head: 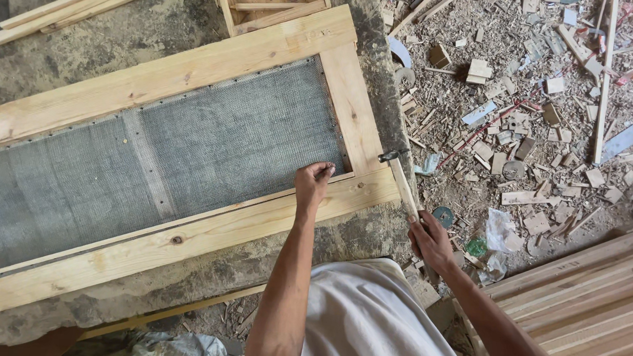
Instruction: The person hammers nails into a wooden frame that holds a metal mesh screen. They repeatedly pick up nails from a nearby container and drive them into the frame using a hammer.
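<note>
Left hand [312, 184] pinches something tiny, too small to identify, at a thin, likely bendy wooden strip [189, 219]; right hand [432, 242] grips a hammer [400, 179] low on its stiff handle.

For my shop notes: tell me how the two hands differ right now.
The left hand is pinched at the thin strip along the mesh edge; the right hand wraps a hammer handle. The left hand is over the frame; the right hand is off its corner, above the scrap-strewn floor. What the left fingers pinch is too small to tell. Both are bare.
</note>
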